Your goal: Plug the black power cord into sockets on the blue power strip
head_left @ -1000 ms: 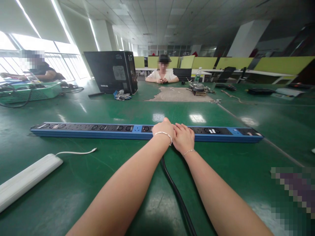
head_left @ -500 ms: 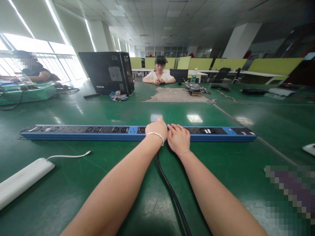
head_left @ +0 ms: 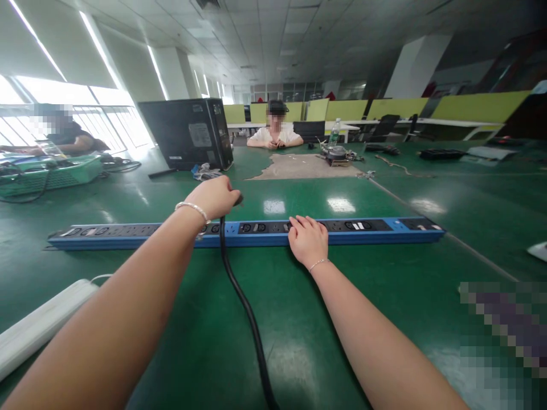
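A long blue power strip (head_left: 273, 241) with black socket panels lies crosswise on the green table. Above its left-centre part, my left hand (head_left: 217, 196) is closed around the end of a black power cord (head_left: 241, 299); a bit of dark plug shows past the fingers. From that hand the cord hangs down across the strip's front and runs toward me. My right hand (head_left: 308, 239) rests on the strip right of the middle, fingers laid over its top and thumb at the near side. Sockets under those fingers are hidden.
At the left lie a white power strip (head_left: 51, 322) and a green basket (head_left: 64, 173). A black computer case (head_left: 183, 136) stands behind, with gloves (head_left: 207, 172) beside it. One person (head_left: 273, 134) sits opposite, another (head_left: 70, 136) far left. A bottle (head_left: 335, 132) stands farther back.
My left hand has lifted off the blue strip and moved left and up, carrying the cord's end. My right hand has stayed on the strip, which has barely shifted.
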A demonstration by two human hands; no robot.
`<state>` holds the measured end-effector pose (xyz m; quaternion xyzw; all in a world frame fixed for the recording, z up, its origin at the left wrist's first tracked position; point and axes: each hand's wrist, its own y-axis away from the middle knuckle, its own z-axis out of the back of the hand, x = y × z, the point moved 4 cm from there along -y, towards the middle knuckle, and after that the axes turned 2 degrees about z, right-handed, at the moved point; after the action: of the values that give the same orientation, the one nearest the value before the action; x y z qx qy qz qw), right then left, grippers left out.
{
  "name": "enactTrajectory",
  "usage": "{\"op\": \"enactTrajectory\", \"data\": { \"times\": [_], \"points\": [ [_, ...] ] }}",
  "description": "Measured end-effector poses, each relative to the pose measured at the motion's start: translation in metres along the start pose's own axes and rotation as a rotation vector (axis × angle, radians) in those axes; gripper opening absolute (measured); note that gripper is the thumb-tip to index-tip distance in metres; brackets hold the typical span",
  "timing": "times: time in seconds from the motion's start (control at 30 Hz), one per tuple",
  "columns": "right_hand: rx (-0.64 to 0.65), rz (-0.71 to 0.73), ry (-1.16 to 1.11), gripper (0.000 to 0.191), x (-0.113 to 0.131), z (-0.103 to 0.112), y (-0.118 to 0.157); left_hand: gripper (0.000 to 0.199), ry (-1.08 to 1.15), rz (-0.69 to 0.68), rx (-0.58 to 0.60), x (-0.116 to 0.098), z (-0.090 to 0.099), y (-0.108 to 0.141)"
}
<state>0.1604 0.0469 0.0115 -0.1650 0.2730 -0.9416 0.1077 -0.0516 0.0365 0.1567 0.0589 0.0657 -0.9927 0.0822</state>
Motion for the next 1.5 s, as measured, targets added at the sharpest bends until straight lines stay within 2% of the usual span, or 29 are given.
{"op": "enactTrajectory", "data": {
  "times": [0.07, 0.17, 0.43, 0.63, 0.8, 1.1, 1.33, 1.5],
  "points": [
    [0.001, -0.003, -0.004, 0.039, 0.000, 0.000, 0.000, 0.037, -0.018, 0.059, 0.019, 0.021, -0.013, -0.001],
    [0.003, -0.005, -0.005, 0.039, 0.000, 0.000, 0.000, 0.036, -0.006, 0.068, 0.071, 0.036, -0.025, 0.003],
    [0.004, -0.004, 0.008, 0.038, 0.000, 0.000, 0.000, 0.032, 0.140, 0.019, 0.224, 0.045, -0.052, 0.012],
    [-0.005, -0.002, 0.011, 0.038, 0.000, 0.000, 0.000, 0.032, 0.162, 0.065, 0.225, 0.055, -0.069, 0.009],
    [-0.006, 0.003, 0.015, 0.038, 0.000, -0.001, 0.000, 0.032, 0.155, 0.092, 0.225, 0.057, -0.073, 0.005],
    [-0.008, -0.005, 0.012, 0.038, 0.000, 0.000, 0.001, 0.032, 0.061, 0.098, 0.179, 0.052, -0.070, 0.001],
    [-0.003, -0.008, 0.006, 0.038, 0.000, 0.000, 0.000, 0.039, -0.163, 0.067, 0.112, 0.043, -0.069, -0.002],
    [-0.006, -0.007, 0.005, 0.038, 0.000, 0.000, 0.000, 0.040, -0.249, 0.055, 0.146, 0.036, -0.070, -0.002]
  ]
}}
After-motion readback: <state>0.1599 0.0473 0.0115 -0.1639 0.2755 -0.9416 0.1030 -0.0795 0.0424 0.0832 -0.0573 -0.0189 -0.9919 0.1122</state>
